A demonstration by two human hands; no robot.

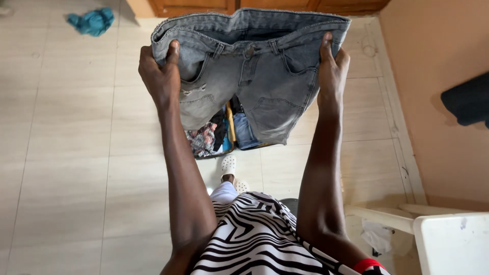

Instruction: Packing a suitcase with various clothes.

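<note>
At the bottom centre of the frame lies a black-and-white zebra-striped garment [260, 239] on the person's lap, and to the lower right stands a white plastic chair [448, 242]. Just above the striped cloth, a foot in a white perforated clog [228, 165] rests on the pale tiled floor [66, 168].

Both arms reach up the middle of the picture. The left hand [160, 76] is clenched on the left end of the waistband of a pair of grey denim shorts [249, 66], thumb on the front, fingers wrapped behind. The right hand [332, 71] grasps the right end of the waistband the same way, thumb lying flat over the denim. Between them the shorts hang spread out, front facing the camera, in the upper centre of the frame, with the button at the middle and a frayed tear on the left leg.

Behind the shorts' lower hem, an open bag of folded clothes [224, 135] sits on the floor, showing patterned, blue and yellow fabrics. Farther off, in the upper left corner, a teal cloth [92, 21] lies crumpled on the tiles. Wooden cabinet doors [254, 5] run along the top edge.
</note>
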